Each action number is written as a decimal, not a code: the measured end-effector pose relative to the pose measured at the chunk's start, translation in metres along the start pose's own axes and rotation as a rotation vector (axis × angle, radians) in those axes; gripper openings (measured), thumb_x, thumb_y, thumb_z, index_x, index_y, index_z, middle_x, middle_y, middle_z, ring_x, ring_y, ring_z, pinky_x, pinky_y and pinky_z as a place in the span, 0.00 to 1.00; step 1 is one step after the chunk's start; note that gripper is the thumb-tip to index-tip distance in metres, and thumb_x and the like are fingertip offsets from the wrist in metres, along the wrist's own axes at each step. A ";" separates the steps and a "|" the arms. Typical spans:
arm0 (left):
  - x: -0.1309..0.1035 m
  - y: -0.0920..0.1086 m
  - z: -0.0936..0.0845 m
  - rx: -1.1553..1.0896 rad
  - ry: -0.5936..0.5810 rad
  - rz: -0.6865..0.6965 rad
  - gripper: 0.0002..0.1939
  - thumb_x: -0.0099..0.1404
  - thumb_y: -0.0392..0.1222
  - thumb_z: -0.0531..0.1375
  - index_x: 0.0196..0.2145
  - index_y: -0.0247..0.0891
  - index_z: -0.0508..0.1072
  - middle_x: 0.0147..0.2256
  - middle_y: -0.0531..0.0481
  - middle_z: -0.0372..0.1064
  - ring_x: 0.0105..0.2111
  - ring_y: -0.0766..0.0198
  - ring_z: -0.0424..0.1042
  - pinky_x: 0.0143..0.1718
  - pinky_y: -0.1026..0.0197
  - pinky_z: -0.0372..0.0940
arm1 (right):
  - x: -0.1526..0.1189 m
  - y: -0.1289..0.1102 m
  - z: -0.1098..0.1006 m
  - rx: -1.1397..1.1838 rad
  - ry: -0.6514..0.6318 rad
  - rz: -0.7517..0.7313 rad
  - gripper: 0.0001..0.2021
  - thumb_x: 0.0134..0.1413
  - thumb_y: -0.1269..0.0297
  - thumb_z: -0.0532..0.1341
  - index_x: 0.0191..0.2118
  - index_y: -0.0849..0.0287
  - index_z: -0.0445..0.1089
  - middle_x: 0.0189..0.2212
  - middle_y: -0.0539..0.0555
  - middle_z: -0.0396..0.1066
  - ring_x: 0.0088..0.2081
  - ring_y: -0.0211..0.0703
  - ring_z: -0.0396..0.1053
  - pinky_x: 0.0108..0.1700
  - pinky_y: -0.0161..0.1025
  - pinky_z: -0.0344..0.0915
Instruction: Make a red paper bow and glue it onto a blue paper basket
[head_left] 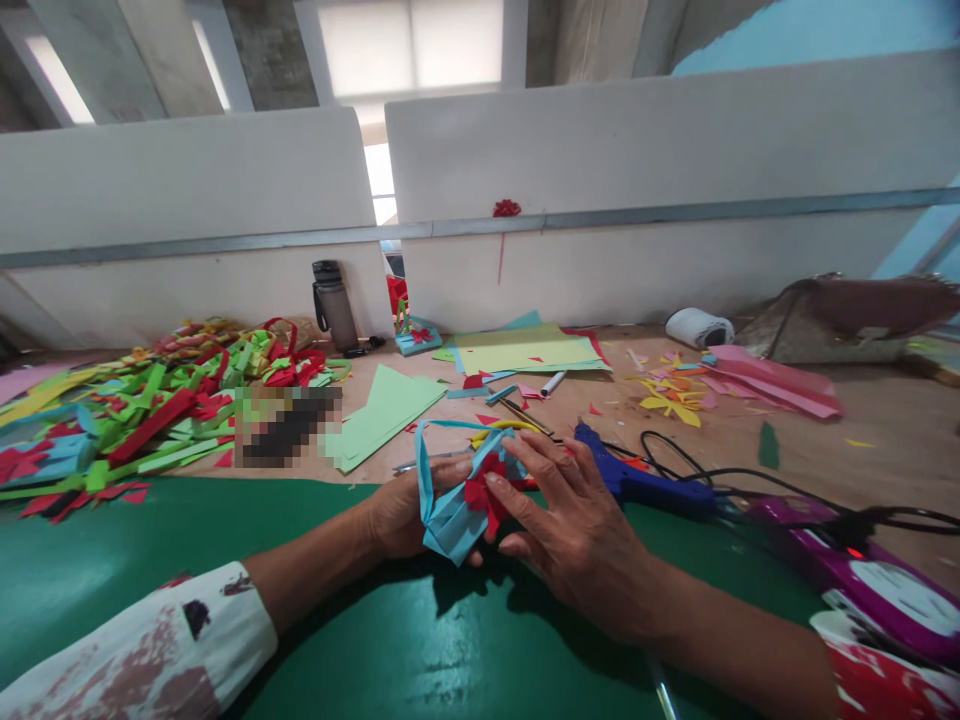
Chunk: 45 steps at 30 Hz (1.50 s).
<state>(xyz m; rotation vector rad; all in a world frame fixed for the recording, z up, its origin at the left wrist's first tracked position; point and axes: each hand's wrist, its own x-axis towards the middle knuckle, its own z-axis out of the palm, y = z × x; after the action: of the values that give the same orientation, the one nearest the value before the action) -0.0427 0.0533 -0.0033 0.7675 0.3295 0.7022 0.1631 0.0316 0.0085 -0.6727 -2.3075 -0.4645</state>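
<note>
A small folded bag of light blue paper [452,530] with a thin loop handle is held just above the green mat. My left hand [405,510] cradles it from the left and behind, fingers closed round it and partly hidden. A red paper flower [487,492] sits on the bag's front. On the right side, my right hand [574,515] grips the bag with bent fingers, one fingertip pressing the flower. Just beyond my right hand lies a blue hot glue gun [645,480], its nozzle end partly covered by the fingers.
Green and red paper strips [172,410] pile up at left. Pale green sheets [390,410], yellow sheets [517,350] and pink paper [780,380] lie on the table. A dark bottle [335,310] stands behind. Cables run to a purple power strip [862,570] at right, near my forearm.
</note>
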 end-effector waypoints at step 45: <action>0.001 0.007 -0.002 0.137 -0.195 -0.118 0.32 0.61 0.47 0.60 0.59 0.36 0.57 0.37 0.38 0.73 0.30 0.54 0.75 0.18 0.65 0.68 | 0.027 0.025 -0.023 1.070 -0.213 0.733 0.12 0.52 0.58 0.59 0.35 0.61 0.73 0.31 0.53 0.74 0.34 0.42 0.71 0.38 0.38 0.68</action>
<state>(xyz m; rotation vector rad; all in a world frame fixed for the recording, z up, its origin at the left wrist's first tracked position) -0.0462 0.0585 0.0010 0.9318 0.2455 0.4926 0.1719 0.0495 0.0467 -0.9116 -1.8877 1.1307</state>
